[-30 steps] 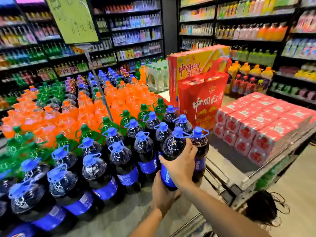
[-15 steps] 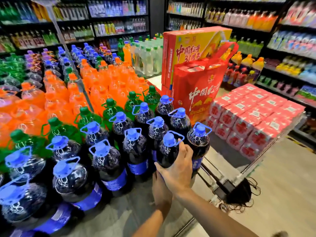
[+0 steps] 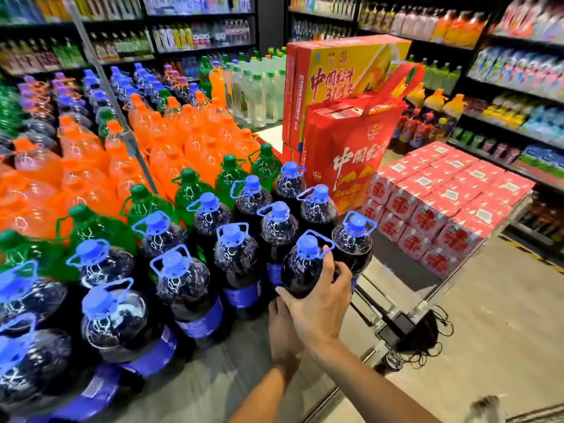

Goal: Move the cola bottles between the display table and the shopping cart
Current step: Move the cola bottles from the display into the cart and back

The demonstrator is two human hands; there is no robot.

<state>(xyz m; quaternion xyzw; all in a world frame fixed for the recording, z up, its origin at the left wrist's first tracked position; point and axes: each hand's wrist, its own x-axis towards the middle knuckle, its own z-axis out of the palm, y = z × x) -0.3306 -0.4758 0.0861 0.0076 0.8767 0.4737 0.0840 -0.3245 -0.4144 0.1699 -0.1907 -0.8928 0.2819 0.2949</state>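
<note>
Head camera view: you are looking down at the near right corner of the display table (image 3: 213, 389), where rows of dark cola bottles with blue caps and blue labels stand packed together. Your right hand (image 3: 317, 303) is wrapped around the shoulder of the cola bottle (image 3: 300, 270) at that corner, fingers curled over its dark upper body just below the blue carry handle, so this hand is gripping the bottle. Your left hand (image 3: 282, 328) sits lower, against the bottle's bottom part, mostly hidden behind the right wrist; you cannot tell from here whether its fingers are curled round the bottle or only pressed flat to it. The bottle stands upright at the table's edge, touching its neighbours in the row. Just to its right another cola bottle (image 3: 352, 245) stands at the very corner. Beyond the edge lies the shopping cart (image 3: 378, 303), its metal frame low beside the table. Behind the colas stand green bottles (image 3: 189, 193) and orange bottles (image 3: 171, 141). A red bag (image 3: 345, 154) stands at the far right of the table, with red cartons (image 3: 439, 209) stacked beside it.
</note>
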